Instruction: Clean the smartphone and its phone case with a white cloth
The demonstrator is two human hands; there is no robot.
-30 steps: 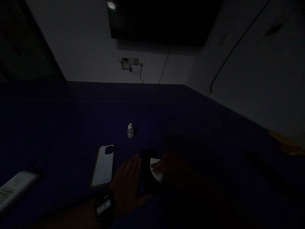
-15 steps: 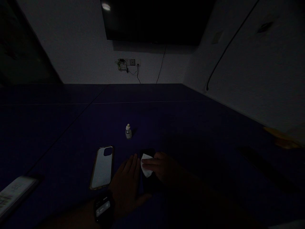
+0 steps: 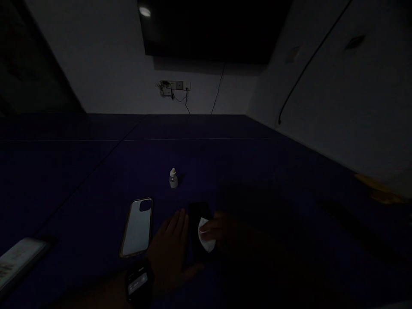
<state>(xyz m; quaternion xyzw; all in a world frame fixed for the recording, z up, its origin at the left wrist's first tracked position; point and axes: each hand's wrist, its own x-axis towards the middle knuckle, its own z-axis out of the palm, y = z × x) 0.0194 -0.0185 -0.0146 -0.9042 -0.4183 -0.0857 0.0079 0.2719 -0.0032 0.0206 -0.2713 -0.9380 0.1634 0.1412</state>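
Note:
A dark phone (image 3: 197, 211) lies flat on the purple-blue surface in front of me. My right hand (image 3: 222, 231) presses a small white wipe (image 3: 206, 240) against the phone's face, its fingers bent over the wipe. Along the phone's left edge rests my left hand (image 3: 170, 249), flat, fingers stretched forward and thumb out near the phone's lower end. A watch (image 3: 139, 283) is on the left wrist. Left of that hand lies a pale phone case (image 3: 137, 227) with a camera cutout. Farther off stands a small bottle (image 3: 173, 179) with a white cap.
A white pack (image 3: 19, 259) lies at the far left. Something yellow (image 3: 380, 189) rests by the right wall, with a dark long shape (image 3: 357, 227) nearer me. A dark screen (image 3: 212, 30) hangs above wall sockets (image 3: 174, 86). The room is very dim.
My right hand has slid the wipe down and to the right across the phone. My left hand, the case and the bottle stay nearly where they were.

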